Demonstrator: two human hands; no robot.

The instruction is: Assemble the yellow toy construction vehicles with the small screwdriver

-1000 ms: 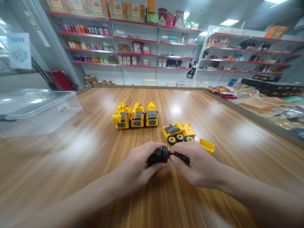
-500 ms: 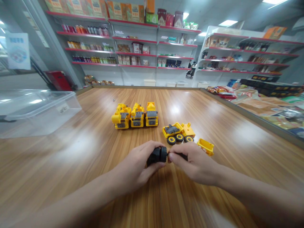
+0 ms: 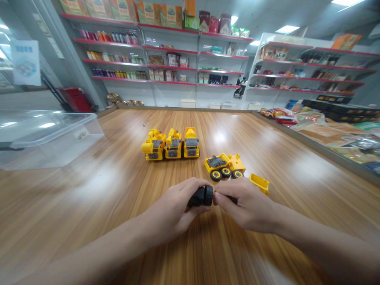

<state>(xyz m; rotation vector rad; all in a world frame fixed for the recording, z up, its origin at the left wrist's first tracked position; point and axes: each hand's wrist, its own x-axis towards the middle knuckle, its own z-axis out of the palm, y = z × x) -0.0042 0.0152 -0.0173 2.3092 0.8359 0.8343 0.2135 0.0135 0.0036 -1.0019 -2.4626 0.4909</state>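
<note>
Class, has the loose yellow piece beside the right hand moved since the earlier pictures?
No; the loose yellow piece keeps its place against the table's back edge.

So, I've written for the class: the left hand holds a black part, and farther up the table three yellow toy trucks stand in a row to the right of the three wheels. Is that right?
Not quite: in the head view the yellow toy trucks stand to the left of the wheels. The left hand does hold a black part.
</note>
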